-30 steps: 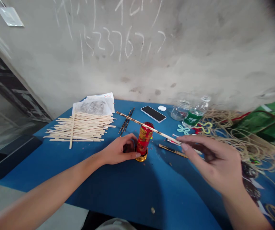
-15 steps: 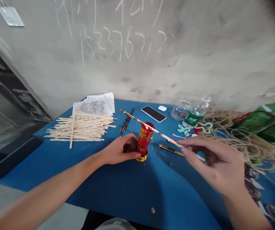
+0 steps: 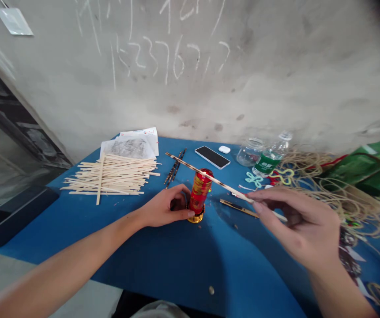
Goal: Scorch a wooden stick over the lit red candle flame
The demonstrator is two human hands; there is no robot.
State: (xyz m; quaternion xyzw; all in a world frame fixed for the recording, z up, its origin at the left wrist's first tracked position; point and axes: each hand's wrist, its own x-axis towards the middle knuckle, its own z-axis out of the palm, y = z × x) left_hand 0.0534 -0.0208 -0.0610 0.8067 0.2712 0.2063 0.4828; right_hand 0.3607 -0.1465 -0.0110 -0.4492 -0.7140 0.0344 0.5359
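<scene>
Against a chalk-marked grey wall (image 3: 262, 88), the blue table (image 3: 176, 260) bears a red candle (image 3: 200, 192), its base in the left hand's (image 3: 168, 206) grip, while the right hand (image 3: 294, 223) pinches a scorched stick (image 3: 209, 177) across its top.

Grey wall (image 3: 276, 88), chalk numerals (image 3: 176, 62) (rather scrawled); blue table (image 3: 176, 265); pale floor (image 3: 90, 300).

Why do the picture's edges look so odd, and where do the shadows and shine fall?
In the head view, black fills the upper right corner; the green plastic looks stretched and soft, probably lens distortion; a broad shadow darkens the blue table nearest the wearer; a small glint tops the red cylinder; the near forearm looks blurred.
</scene>
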